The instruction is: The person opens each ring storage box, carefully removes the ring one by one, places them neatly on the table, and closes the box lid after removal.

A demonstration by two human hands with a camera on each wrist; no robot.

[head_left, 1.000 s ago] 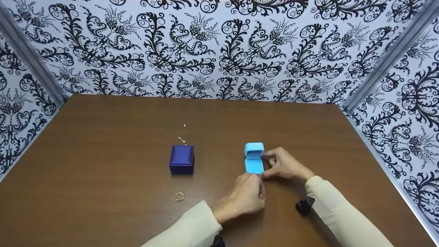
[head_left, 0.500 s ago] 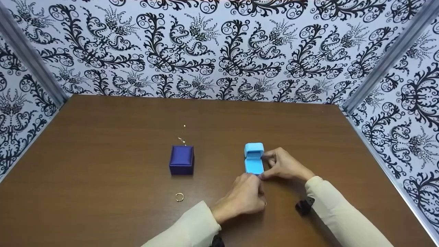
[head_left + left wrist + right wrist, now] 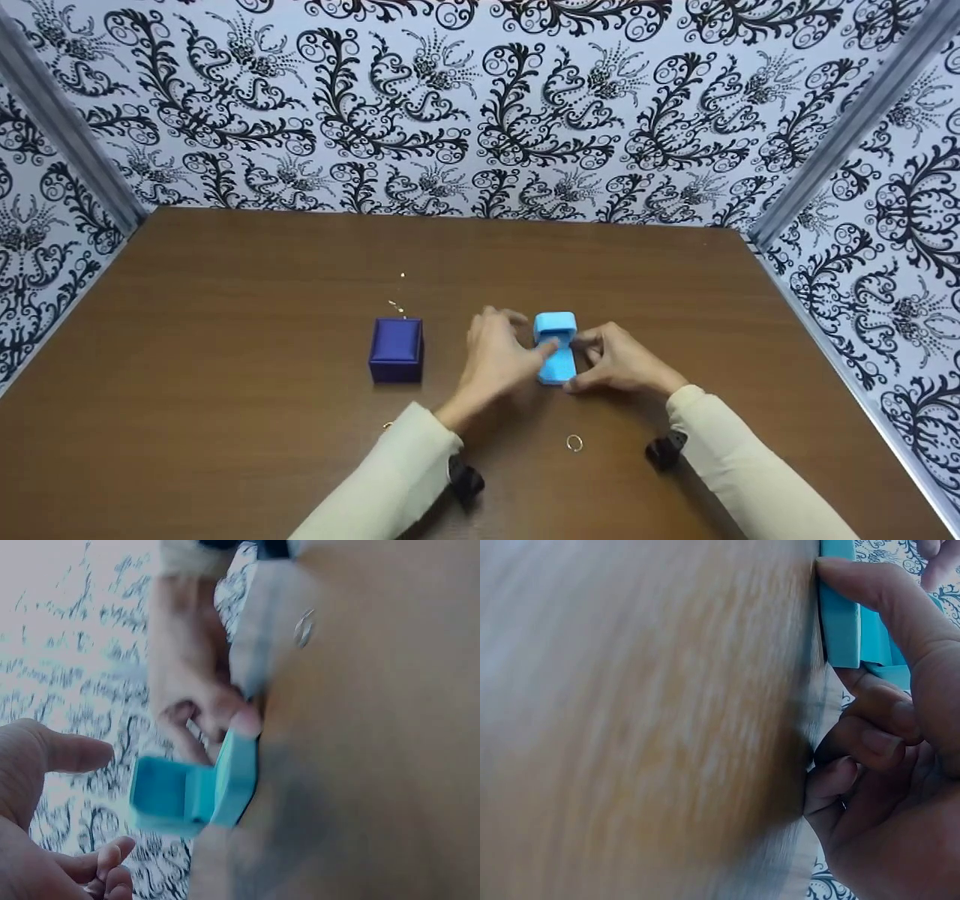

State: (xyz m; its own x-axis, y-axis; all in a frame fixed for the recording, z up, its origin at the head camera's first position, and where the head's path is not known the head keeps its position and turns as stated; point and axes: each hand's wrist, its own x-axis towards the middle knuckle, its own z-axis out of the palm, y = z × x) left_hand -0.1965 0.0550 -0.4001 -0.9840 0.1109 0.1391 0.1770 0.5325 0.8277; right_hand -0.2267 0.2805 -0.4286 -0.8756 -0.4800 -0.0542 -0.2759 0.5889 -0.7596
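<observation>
A light blue ring box [image 3: 556,369] stands on the table with its lid [image 3: 555,324] raised. My right hand [image 3: 626,361] holds the box from its right side, thumb at the front corner and a finger farther back, as the right wrist view shows with the box wall [image 3: 841,626]. On the box's left, my left hand [image 3: 499,358] has thumb and fingers spread; its thumb overlaps the box in the head view. The left wrist view shows that hand apart from the open box [image 3: 236,778]. A thin ring [image 3: 574,443] lies on the table in front of the box.
A dark blue box [image 3: 397,351], closed, stands to the left. Behind it lies a fine chain with small gold pieces [image 3: 397,306]. A gold ring [image 3: 388,425] is mostly hidden by my left sleeve [image 3: 397,465]. A patterned wall [image 3: 450,112] edges the table.
My left hand has let go of the thin ring in front of the box and moved up to the box's left side, its fingers spreading. My right hand has stayed in place.
</observation>
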